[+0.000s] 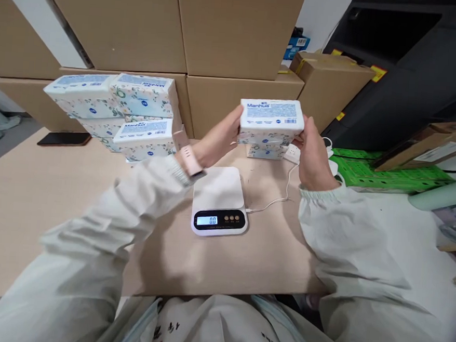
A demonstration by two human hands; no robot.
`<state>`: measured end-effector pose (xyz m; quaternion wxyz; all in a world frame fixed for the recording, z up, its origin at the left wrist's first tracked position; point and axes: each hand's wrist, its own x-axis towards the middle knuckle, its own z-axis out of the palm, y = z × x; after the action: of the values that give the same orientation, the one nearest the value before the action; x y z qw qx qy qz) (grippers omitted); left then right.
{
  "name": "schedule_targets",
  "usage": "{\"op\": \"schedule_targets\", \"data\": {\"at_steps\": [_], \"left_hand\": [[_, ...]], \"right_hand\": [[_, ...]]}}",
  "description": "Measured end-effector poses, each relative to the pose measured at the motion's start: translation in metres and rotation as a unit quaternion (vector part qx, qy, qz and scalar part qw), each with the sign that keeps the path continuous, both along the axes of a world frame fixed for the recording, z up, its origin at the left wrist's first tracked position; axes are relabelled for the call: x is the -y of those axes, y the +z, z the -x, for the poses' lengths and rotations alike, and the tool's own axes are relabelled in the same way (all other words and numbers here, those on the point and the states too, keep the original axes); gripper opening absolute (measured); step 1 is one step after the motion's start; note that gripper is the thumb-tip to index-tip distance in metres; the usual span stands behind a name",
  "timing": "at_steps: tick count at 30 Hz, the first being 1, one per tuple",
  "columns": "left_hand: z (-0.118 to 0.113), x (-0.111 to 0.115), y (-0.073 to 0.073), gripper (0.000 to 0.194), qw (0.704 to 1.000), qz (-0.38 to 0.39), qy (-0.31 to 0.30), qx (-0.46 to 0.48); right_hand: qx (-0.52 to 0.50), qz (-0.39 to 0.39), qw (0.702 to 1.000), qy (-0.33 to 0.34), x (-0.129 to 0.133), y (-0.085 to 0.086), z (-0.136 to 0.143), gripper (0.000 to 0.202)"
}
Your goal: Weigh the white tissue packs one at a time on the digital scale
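Observation:
My left hand (pixel 220 138) and my right hand (pixel 315 155) grip a white floral tissue pack (pixel 271 115) from its two ends, its printed label facing me. Below it another tissue pack (pixel 266 152) shows in part; whether the two touch I cannot tell. Nearer to me lies a white digital scale (pixel 219 188) with nothing on its plate, its lit display reading 0.0. On the left of the table several more tissue packs (pixel 146 135) are stacked, close behind my left wrist, which wears a pink band.
Large cardboard boxes (pixel 232 106) form a wall behind the table (pixel 69 212). A dark phone (pixel 64 138) lies at the left. From the scale a white cable (pixel 275 201) runs to a power strip (pixel 291 153). Green boxes (pixel 388 171) and a large black machine (pixel 384 51) stand right.

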<state>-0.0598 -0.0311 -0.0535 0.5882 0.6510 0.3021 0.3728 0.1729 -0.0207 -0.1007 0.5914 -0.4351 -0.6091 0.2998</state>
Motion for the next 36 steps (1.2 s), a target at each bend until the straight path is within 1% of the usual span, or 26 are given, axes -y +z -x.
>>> {"op": "schedule_targets", "data": {"at_steps": [2,4,6,8,10,12,14,15,17,19,21,23,26,30,36], "left_hand": [[0.033,0.049,0.008,0.068,0.999,0.046,0.019,0.001],[0.059,0.091,0.006,0.064,0.996,0.075,0.05,0.0],[0.075,0.119,-0.006,0.064,0.992,0.099,0.078,-0.006],[0.083,0.133,-0.021,0.066,0.988,0.123,0.088,-0.012],[0.087,0.137,-0.036,0.069,0.985,0.147,0.084,-0.01],[0.091,0.136,-0.048,0.067,0.982,0.166,0.086,-0.001],[0.097,0.137,-0.057,0.064,0.979,0.177,0.102,0.008],[0.1,0.138,-0.061,0.064,0.977,0.18,0.118,0.013],[0.108,0.142,-0.071,0.065,0.97,0.183,0.161,0.023],[0.115,0.147,-0.081,0.069,0.961,0.182,0.202,0.041],[0.121,0.153,-0.091,0.07,0.955,0.174,0.229,0.069],[0.126,0.157,-0.099,0.067,0.952,0.163,0.241,0.095],[0.13,0.16,-0.105,0.06,0.951,0.153,0.241,0.117],[0.13,0.161,-0.106,0.054,0.951,0.155,0.235,0.13],[0.129,0.161,-0.108,0.054,0.95,0.165,0.233,0.13]], "right_hand": [[0.001,0.028,0.998,0.052,0.035,0.004,0.016,0.059],[0.014,0.067,0.993,0.092,0.07,0.0,0.033,0.058],[0.02,0.114,0.986,0.121,0.095,-0.011,0.047,0.059],[0.016,0.152,0.979,0.138,0.109,-0.025,0.056,0.058],[0.007,0.177,0.974,0.141,0.113,-0.038,0.061,0.058],[0.009,0.193,0.971,0.142,0.114,-0.047,0.062,0.057],[0.016,0.196,0.972,0.133,0.115,-0.055,0.062,0.057],[0.015,0.189,0.975,0.118,0.115,-0.058,0.061,0.058],[0.001,0.155,0.986,0.061,0.116,-0.065,0.058,0.06],[-0.022,0.109,0.994,-0.019,0.116,-0.072,0.053,0.062],[-0.045,0.072,0.993,-0.086,0.114,-0.078,0.047,0.063],[-0.064,0.052,0.988,-0.127,0.111,-0.082,0.043,0.062],[-0.076,0.034,0.985,-0.148,0.108,-0.084,0.039,0.061],[-0.07,0.02,0.985,-0.155,0.107,-0.085,0.038,0.061],[-0.076,0.025,0.986,-0.144,0.107,-0.087,0.039,0.062]]}}
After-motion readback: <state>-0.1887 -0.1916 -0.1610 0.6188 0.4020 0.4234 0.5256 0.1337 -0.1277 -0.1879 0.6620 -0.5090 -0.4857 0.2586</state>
